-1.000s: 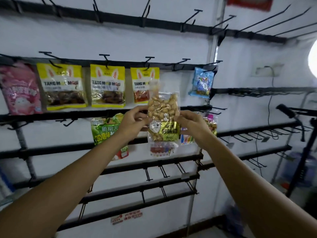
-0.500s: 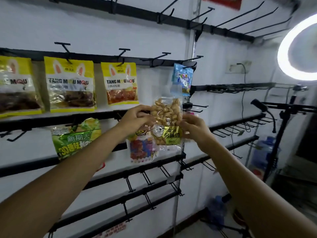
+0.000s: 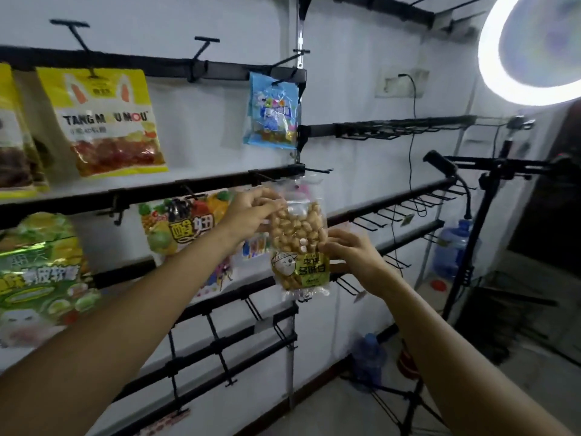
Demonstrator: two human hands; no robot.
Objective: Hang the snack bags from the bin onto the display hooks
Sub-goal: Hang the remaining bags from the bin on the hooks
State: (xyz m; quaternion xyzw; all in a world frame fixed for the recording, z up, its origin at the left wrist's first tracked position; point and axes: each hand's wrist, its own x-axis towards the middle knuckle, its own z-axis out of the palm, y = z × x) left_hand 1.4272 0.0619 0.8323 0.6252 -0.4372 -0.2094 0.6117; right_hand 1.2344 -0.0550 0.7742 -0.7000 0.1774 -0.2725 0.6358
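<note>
**Peanut bag held up below a corner hook**

Head view: a clear peanut bag (image 3: 298, 243) with a yellow-green label sits upright just right of centre frame, held by both hands in front of the black display rack (image 3: 220, 180). The left hand (image 3: 251, 215) comes in from the lower left and pinches the bag's upper left edge with curled fingers. The right hand (image 3: 355, 256) reaches from the lower right and holds the right edge at label height between thumb and fingers. The bag's clear top strip lies just beneath a short hook (image 3: 317, 169) at the rack's corner; whether it is threaded on cannot be told.

Above it hangs a blue bag (image 3: 272, 114). At upper left hangs a yellow rabbit-ear bag (image 3: 110, 121). A fruit candy bag (image 3: 188, 225) hangs behind the left wrist, and a green bag (image 3: 41, 272) at the left edge. A ring light (image 3: 531, 48) glows at upper right.
</note>
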